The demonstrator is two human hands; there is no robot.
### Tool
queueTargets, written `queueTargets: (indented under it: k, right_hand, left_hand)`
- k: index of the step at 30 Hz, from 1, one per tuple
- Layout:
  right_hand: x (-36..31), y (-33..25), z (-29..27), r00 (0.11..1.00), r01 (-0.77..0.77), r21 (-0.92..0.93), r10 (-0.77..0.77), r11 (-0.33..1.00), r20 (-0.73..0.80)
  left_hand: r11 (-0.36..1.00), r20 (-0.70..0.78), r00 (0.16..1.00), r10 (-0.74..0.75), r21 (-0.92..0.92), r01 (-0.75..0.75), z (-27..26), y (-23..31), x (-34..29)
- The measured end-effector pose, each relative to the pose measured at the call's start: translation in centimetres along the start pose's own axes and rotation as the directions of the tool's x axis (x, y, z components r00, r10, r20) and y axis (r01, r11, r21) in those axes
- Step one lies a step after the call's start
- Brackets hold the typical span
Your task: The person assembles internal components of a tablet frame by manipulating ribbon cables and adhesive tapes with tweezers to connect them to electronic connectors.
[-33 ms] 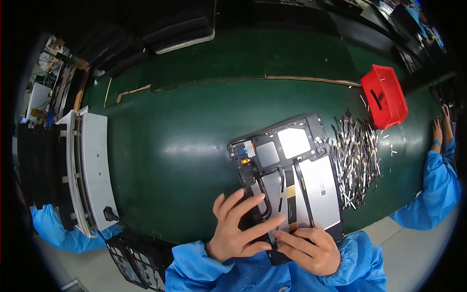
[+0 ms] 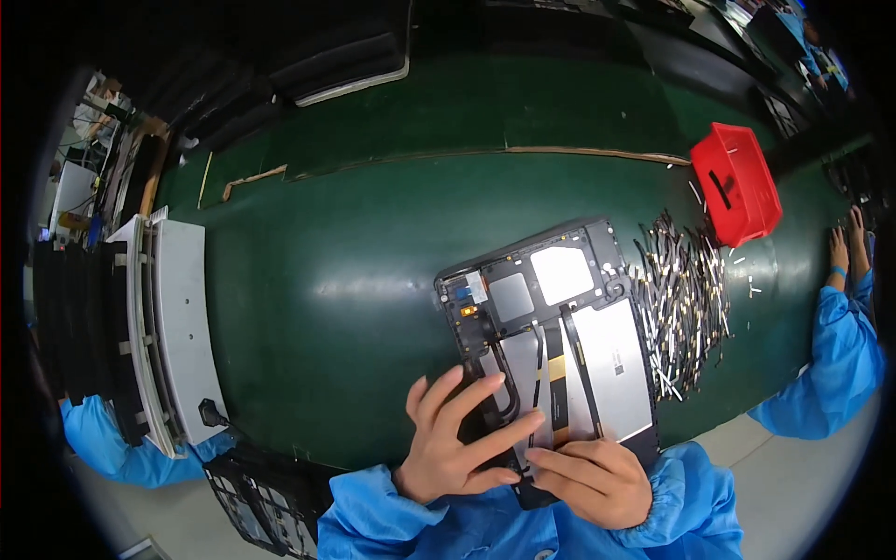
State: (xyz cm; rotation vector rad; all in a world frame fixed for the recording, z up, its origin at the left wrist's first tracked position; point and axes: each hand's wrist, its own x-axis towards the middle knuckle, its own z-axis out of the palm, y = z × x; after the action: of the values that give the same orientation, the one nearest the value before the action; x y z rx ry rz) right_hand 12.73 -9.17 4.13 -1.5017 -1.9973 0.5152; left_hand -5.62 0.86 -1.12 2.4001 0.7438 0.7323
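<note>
An opened tablet-like device (image 2: 616,345), with a black frame and silvery inner plates, lies tilted on the green table in front of me. My left hand (image 2: 455,434) rests over its lower left corner, fingers spread, the index fingertip by a thin black flex cable (image 2: 539,359). At the lower edge, my right hand (image 2: 597,481) is closed, its fingertips pinched at that cable's lower end, which they partly hide. A wider black flex cable (image 2: 581,369) runs down to the right hand's knuckles. Right of the device lies a pile of loose flex cables (image 2: 686,308).
A red plastic bin (image 2: 744,191) stands beyond the cable pile, with small white scraps near it. Grey-white panels (image 2: 187,327) and black parts stand at the left. Another person's blue sleeve (image 2: 817,373) and hands are at the right; another blue sleeve (image 2: 117,448) shows at far left.
</note>
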Motion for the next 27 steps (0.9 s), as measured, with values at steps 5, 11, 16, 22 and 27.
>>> queueTargets:
  k: [5, 11, 16, 22, 27]
  right_hand:
    - [0.3, -0.3, -1.6, 0.989, -0.149, 0.156, 0.150, 0.976, 0.003]
    - [1.7, -0.5, -2.5, 0.954, -0.061, -0.160, 0.104, 0.985, 0.280]
    - [-0.2, -1.8, -1.9, 0.940, 0.094, -0.292, 0.012, 0.952, 0.341]
    - [-1.5, 0.6, -2.9, 0.995, -0.046, -0.166, 0.060, 0.985, 0.082]
    - [-3.3, 4.6, -4.2, 0.809, -0.487, -0.044, 0.431, 0.873, -0.398]
  left_hand:
    - [0.994, 0.080, 0.996, -0.048, 0.104, 0.039, -0.1, -0.4, 1.4]
    - [0.987, 0.101, 0.983, -0.156, 0.052, 0.151, 0.0, -0.9, 3.8]
    - [0.992, 0.075, 0.991, -0.114, 0.057, 0.110, 0.1, -0.6, 3.5]
    - [0.932, -0.015, 0.964, -0.267, -0.258, 0.254, 1.5, 1.3, 1.4]
    - [0.782, 0.013, 0.866, -0.500, -0.423, 0.458, 2.5, 5.7, -2.1]
